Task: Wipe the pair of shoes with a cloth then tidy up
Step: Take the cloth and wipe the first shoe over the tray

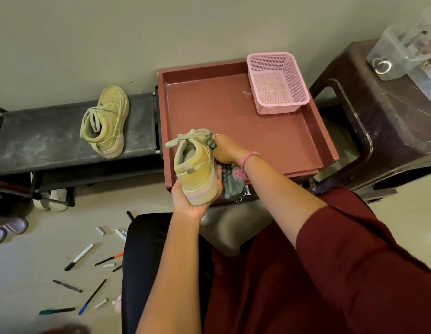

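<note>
The left hand cups the heel and sole of a yellow shoe, held up over the near left corner of the red tray. The right hand grasps a checked cloth, pressed against the shoe's right side. The other shoe lies on the dark counter, far left. A pink basket sits in the tray's far right corner.

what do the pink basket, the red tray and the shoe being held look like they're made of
Pink basket: probably moulded plastic, given its even grid of small holes and its matte look.
Red tray: smooth, flat, painted-looking surface with scuffs; wood, board or metal, hard to tell.
Held shoe: soft, matte yellow upper, suede-like or fabric, with stitched seams and a thick rubbery sole.
</note>
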The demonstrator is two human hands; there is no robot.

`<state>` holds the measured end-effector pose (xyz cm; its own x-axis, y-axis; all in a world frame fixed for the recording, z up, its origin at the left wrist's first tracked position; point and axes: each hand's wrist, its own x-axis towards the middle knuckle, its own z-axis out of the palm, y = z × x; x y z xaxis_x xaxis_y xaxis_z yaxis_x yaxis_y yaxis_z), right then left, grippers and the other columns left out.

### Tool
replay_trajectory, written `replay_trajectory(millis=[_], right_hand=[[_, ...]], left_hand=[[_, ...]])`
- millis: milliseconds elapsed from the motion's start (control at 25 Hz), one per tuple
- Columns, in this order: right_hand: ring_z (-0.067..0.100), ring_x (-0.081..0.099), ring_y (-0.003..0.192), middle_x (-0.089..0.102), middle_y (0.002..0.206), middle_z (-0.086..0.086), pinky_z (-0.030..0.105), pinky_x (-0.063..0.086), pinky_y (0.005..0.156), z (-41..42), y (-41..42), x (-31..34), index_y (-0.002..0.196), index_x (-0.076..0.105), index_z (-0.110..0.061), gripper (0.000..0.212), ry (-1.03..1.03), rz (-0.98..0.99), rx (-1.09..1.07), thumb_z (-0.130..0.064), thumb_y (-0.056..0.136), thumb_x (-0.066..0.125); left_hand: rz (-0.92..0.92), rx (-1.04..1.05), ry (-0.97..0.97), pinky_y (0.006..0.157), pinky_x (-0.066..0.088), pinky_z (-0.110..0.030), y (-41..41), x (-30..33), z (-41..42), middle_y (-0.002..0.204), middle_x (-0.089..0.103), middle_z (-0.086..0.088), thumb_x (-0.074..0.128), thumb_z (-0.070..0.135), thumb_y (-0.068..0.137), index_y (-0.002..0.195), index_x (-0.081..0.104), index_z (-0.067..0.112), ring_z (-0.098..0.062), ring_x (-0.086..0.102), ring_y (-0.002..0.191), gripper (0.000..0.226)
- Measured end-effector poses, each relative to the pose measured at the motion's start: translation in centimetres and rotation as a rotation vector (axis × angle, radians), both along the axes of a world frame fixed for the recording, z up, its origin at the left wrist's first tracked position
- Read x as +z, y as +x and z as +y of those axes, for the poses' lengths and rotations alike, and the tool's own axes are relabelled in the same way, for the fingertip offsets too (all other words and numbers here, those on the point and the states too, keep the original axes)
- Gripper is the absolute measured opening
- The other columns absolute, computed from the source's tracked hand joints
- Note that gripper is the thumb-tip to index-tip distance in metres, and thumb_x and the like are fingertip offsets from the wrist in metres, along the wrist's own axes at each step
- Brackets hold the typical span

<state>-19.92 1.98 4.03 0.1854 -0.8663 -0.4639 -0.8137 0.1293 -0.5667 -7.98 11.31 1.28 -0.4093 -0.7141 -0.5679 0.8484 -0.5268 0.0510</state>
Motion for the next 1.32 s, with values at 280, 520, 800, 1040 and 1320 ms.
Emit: replay_trajectory(millis=[280, 520, 800, 1040, 1320], right_hand=[[0.035, 0.054, 0.112, 0.054, 0.128, 0.016, 0.036, 0.045, 0.091, 1.4, -0.4, -0.3, 0.123, 0.052, -0.004, 0.037, -0.076, -0.027, 0.067, 0.002, 0.087, 0.044], [0.034, 0.055, 0.102, 0.057, 0.113, 0.018, 0.032, 0.041, 0.074, 3.9, -0.4, 1.0, 0.108, 0.052, -0.001, 0.025, -0.078, -0.034, 0.036, 0.005, 0.085, 0.041], [0.037, 0.057, 0.099, 0.061, 0.107, 0.024, 0.030, 0.039, 0.070, -1.0, -0.7, -1.3, 0.087, 0.050, -0.006, 0.019, -0.012, -0.093, -0.031, 0.009, 0.084, 0.039], [0.034, 0.056, 0.109, 0.061, 0.116, 0.020, 0.029, 0.044, 0.083, -1.3, -0.8, -2.0, 0.116, 0.056, 0.003, 0.043, -0.034, -0.219, -0.138, 0.014, 0.080, 0.036], [0.025, 0.040, 0.131, 0.046, 0.142, 0.008, 0.019, 0.027, 0.104, 2.2, -1.6, -1.1, 0.144, 0.035, -0.013, 0.069, -0.104, -0.222, -0.094, 0.014, 0.081, 0.040]], left_hand=[[-0.034, -0.003, 0.018, 0.070, 0.056, -0.041, 0.4, -0.7, -0.2, 0.117, 0.063, -0.013, 0.047, 0.032, 0.079, 0.112, 0.064, 0.010, -0.032, 0.060, 0.100, 0.043], [-0.142, 0.022, 0.028, 0.069, 0.056, -0.040, 0.4, -0.3, -0.6, 0.099, 0.067, -0.013, 0.050, 0.028, 0.074, 0.102, 0.065, 0.009, -0.030, 0.065, 0.082, 0.037], [-0.025, -0.067, 0.041, 0.072, 0.057, -0.039, 1.2, 0.5, -1.0, 0.145, 0.045, -0.015, 0.071, 0.030, 0.058, 0.141, 0.047, 0.012, -0.030, 0.054, 0.114, 0.087], [0.007, -0.053, 0.032, 0.072, 0.056, -0.038, 0.7, 1.1, -2.0, 0.141, 0.050, -0.014, 0.075, 0.029, 0.048, 0.137, 0.050, 0.011, -0.030, 0.056, 0.110, 0.094], [-0.066, -0.009, 0.060, 0.074, 0.055, -0.039, -0.1, 1.3, -1.9, 0.122, 0.061, -0.015, 0.051, 0.033, 0.071, 0.118, 0.061, 0.007, -0.033, 0.060, 0.103, 0.055]])
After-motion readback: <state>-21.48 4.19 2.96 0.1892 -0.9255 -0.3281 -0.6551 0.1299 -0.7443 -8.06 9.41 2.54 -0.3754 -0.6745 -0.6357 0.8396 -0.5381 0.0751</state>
